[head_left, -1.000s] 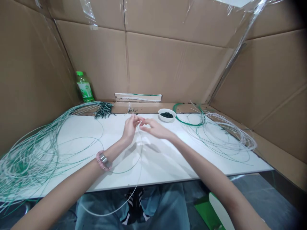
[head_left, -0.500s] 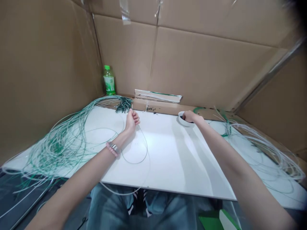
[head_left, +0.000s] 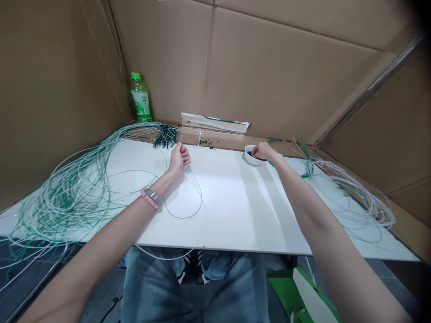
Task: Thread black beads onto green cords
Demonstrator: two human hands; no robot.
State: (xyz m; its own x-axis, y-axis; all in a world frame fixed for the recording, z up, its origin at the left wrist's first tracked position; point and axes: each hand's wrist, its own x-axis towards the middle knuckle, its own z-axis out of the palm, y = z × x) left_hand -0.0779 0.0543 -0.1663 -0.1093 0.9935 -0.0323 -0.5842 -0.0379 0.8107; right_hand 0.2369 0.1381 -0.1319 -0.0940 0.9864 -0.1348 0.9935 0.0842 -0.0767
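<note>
My left hand [head_left: 179,158] is closed in a pinch on thin wires over the left middle of the white board. A short pale tip pokes up above the thumb, and a loop of green and white wire [head_left: 201,197] hangs below the fist and curves over the board's front edge. Farther right, my right hand [head_left: 263,151] reaches into a small white bowl [head_left: 255,161] holding dark little pieces. Its fingers are bent together at the bowl's near rim; whatever lies between the fingertips is hidden.
A large tangle of green and white wires [head_left: 67,193] covers the left side, with dark tips [head_left: 166,135] bunched at the back. Another white wire bundle [head_left: 357,188] lies right. A green bottle [head_left: 140,101] stands in the back left corner. Cardboard walls [head_left: 269,67] enclose the board.
The view has tipped slightly downward and shifted right. My right hand has lifted a little within the bowl, showing more of the fingers. My left hand keeps its hold on the wires.
</note>
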